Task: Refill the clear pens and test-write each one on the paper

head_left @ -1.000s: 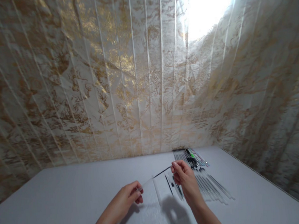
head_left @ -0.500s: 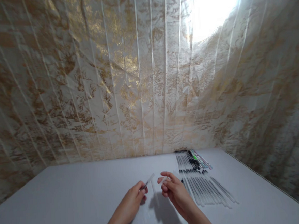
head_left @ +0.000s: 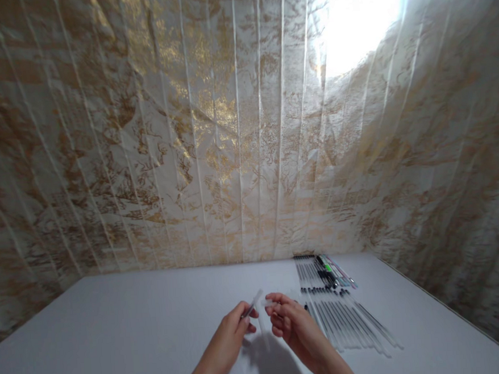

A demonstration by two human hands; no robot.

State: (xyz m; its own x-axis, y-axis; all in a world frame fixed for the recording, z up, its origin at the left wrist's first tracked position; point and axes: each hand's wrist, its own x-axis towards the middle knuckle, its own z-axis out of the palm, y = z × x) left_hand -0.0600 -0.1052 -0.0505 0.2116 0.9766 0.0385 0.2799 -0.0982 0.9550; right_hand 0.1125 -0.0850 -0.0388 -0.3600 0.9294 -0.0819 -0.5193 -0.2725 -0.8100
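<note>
My left hand (head_left: 234,331) is closed on a slim pen (head_left: 251,306) with a dark core and a pale, translucent end that points up and to the right. Facing it, my right hand (head_left: 291,323) pinches a small whitish, translucent piece (head_left: 268,303) between thumb and fingers; it is too blurred to name. The pen tip and this piece are close together but look apart. Below and between both hands, a clear thin tube (head_left: 263,331) lies on the white table (head_left: 148,325).
To the right, a row of clear pens (head_left: 348,325) with black ends lies side by side. Behind it are another row of thin black-ended sticks (head_left: 307,271), a black marker with a green band (head_left: 327,266) and several coloured pens (head_left: 343,274). A patterned gold-and-white curtain (head_left: 213,155) hangs behind the table.
My left hand has moved right with the pen, nearer to my right hand. The right hand's fingers have drawn closer together around the small piece. The view has shifted slightly.
</note>
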